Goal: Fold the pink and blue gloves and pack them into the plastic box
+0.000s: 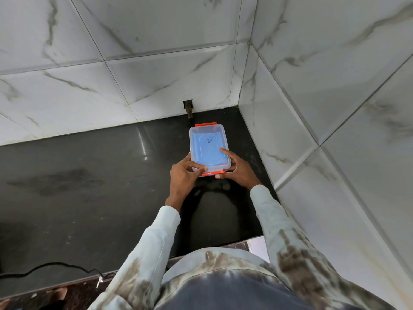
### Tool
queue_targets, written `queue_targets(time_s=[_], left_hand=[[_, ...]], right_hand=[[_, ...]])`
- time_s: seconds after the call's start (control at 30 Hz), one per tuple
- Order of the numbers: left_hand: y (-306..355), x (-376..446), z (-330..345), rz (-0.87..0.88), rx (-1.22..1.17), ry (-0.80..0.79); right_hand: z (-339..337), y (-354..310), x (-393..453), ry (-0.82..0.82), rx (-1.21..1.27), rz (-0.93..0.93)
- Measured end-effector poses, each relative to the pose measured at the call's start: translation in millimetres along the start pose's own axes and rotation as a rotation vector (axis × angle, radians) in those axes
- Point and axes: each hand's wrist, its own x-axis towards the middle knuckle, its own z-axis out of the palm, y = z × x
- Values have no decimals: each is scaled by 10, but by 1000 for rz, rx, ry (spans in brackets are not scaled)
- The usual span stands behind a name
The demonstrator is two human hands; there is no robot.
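Observation:
A clear plastic box [206,135] with orange clips rests on the black counter, its lid on. Blue glove material [207,151] shows through the lid; no pink glove can be made out. My left hand [184,175] grips the box's near left corner, thumb on the lid by the near orange clip [212,173]. My right hand [238,167] holds the near right corner, with its index finger lying on the lid and its thumb under the clip.
The black counter [89,186] ends at marble-tiled walls behind and to the right, which form a corner just beyond the box. A small dark fitting [189,108] sticks out of the back wall. A black cable [51,268] lies near the counter's front left edge.

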Motion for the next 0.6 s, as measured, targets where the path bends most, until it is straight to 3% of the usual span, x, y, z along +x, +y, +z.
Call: queue_targets(time_s=[0.23, 0.6], left_hand=[[74, -25, -49, -13, -54, -81], [166, -35, 10, 11, 102, -111]], right_hand=[[-61, -13, 45, -25, 8, -3], [-105, -44, 46, 35, 29, 28]])
